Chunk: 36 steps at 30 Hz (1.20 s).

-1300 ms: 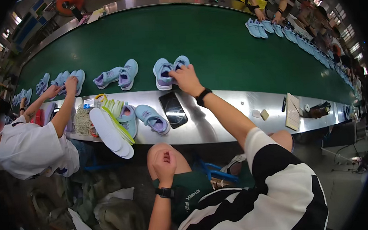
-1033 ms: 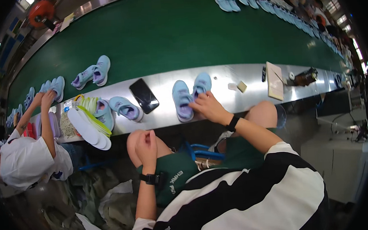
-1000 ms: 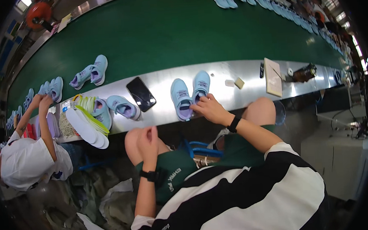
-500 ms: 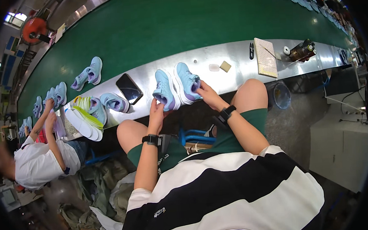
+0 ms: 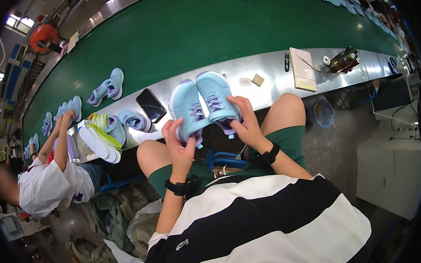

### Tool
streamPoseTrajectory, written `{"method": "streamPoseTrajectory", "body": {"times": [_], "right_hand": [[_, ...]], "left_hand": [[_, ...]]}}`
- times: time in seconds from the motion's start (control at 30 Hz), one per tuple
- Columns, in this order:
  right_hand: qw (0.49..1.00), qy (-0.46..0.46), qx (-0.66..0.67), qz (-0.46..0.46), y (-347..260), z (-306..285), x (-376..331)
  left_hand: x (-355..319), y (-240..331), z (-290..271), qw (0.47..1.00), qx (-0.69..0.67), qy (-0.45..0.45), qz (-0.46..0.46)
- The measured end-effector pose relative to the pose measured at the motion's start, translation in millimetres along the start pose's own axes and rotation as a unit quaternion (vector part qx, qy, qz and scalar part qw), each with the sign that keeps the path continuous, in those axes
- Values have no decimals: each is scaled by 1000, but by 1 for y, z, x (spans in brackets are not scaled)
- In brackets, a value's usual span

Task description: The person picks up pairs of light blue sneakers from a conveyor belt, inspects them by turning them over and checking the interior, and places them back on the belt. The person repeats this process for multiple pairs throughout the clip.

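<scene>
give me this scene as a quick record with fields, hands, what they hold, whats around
left hand: grips the left light blue sneaker with purple laces at its heel
right hand: grips the right matching light blue sneaker at its heel
shoe position: side by side, toes over the steel ledge
on ledge: black phone, notepad
belt: green conveyor carrying another sneaker pair
nearby: co-worker in white shirt at left

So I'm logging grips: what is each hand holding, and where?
Left hand holds the left light-blue sneaker at its heel; right hand holds the right light-blue sneaker at its heel.
</scene>
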State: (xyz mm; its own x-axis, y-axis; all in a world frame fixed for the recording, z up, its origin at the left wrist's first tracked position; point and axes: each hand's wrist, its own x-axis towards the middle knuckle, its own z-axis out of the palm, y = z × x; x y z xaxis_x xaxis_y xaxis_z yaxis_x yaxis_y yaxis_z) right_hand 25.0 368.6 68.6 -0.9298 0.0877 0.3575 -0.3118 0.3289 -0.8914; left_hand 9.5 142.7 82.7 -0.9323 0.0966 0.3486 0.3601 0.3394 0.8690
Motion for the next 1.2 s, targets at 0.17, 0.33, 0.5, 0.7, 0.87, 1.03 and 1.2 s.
{"method": "streamPoseTrajectory", "body": {"times": [0.17,0.33,0.5,0.7,0.87,1.03,1.2], "right_hand": [[990,24,-111,-87,-13,-7,5],[990,-1,114,81,-37,-2,13],[927,-35,232,293,-49,9,38],[926,-28,273,259,-21,13,46],[967,-83,-18,242,58,27,30],[966,-97,-229,75,104,21,29],[823,-309,-299,-371,98,29,72]], "left_hand": [[-2,15,-5,996,66,25,46],[13,30,-10,952,-250,-25,-172],[34,46,-8,844,-409,-19,-347],[38,24,0,852,-413,-32,-321],[28,-74,28,908,-253,-70,-328],[4,-134,36,960,-26,-163,-224],[-14,-108,-29,983,-70,-80,-148]]}}
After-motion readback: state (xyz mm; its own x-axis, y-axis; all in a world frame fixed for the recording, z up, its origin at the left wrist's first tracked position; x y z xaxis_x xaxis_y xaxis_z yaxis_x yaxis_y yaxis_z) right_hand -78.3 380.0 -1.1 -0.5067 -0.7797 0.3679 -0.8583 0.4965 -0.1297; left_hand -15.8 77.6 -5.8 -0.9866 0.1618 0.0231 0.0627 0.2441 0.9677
